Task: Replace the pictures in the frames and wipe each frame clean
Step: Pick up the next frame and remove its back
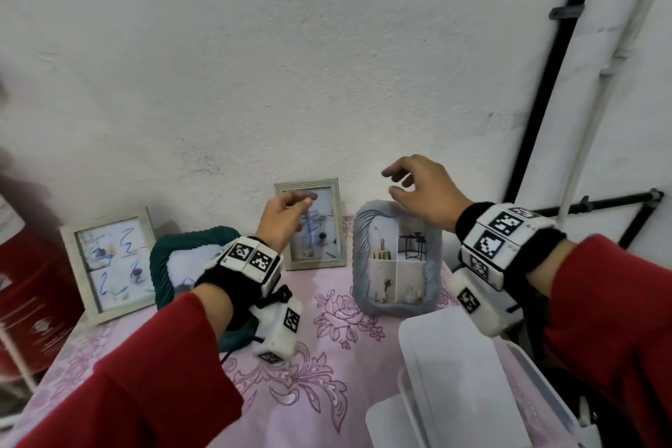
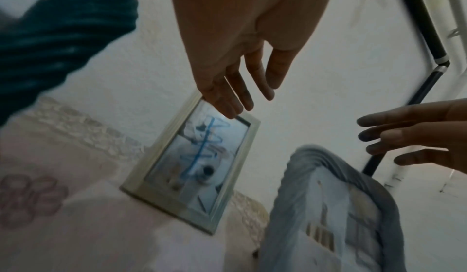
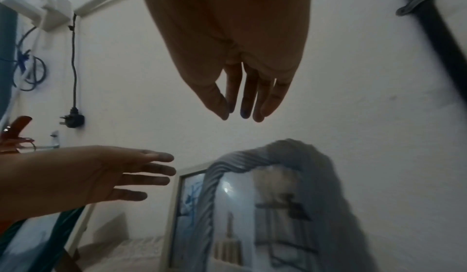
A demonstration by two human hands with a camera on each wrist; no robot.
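Note:
Several picture frames lean on the wall at the back of a pink flowered tablecloth (image 1: 327,356). A pale square frame (image 1: 109,262) with blue scribbles stands far left, a dark green rope frame (image 1: 163,265) beside it. A pale green upright frame (image 1: 312,225) (image 2: 192,168) with a blue scribble stands in the middle. A light blue rope frame (image 1: 396,262) (image 2: 336,206) (image 3: 272,206) stands to its right. My left hand (image 1: 287,211) (image 2: 240,96) hovers open in front of the middle frame's top, touching nothing. My right hand (image 1: 407,182) (image 3: 240,106) hangs open above the blue rope frame.
White sheets (image 1: 458,375) lie on a clear plastic box (image 1: 538,385) at the front right. A red cylinder (image 1: 25,284) stands left of the table. Black and white pipes (image 1: 567,84) run down the wall on the right. A plug on a cable (image 3: 73,118) hangs on the wall.

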